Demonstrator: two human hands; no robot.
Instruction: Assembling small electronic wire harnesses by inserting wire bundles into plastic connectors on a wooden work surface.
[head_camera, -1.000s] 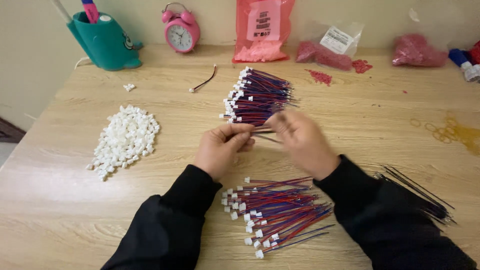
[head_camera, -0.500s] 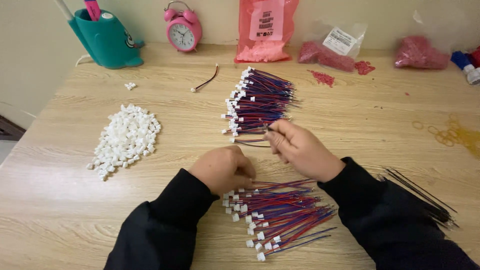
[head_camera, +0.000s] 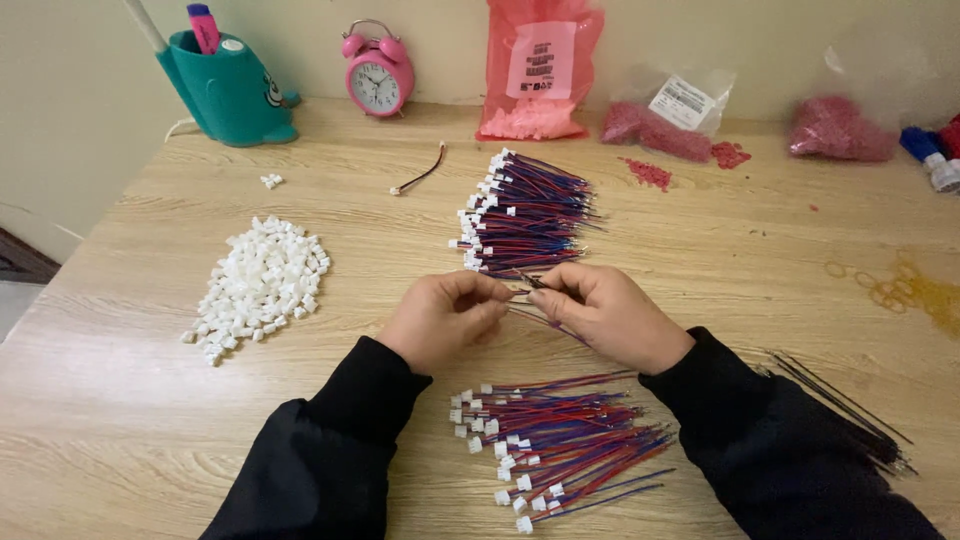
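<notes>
At the centre of the frame, the left hand (head_camera: 445, 318) and right hand (head_camera: 610, 315) meet fingertip to fingertip, both closed in a pinch on one thin wire (head_camera: 535, 312) that trails down and right beneath the right hand. Whether the left hand also holds a white connector cannot be told; its fingers hide the tip. Just above the hands lies the upper bundle (head_camera: 525, 213) of red and blue wires with white connectors fitted at their left ends. Below the hands, between the sleeves, lies the lower bundle (head_camera: 560, 445), likewise fitted with connectors. At left centre sits the connector pile (head_camera: 260, 285), still large, so much stock appears unused. At the lower right edge, dark bare wires (head_camera: 850, 410) lie beside the right sleeve. Judged from this layout, work is partly complete: two bundles are assembled; loose connectors and bare wires remain on the table (head_camera: 750, 250).
</notes>
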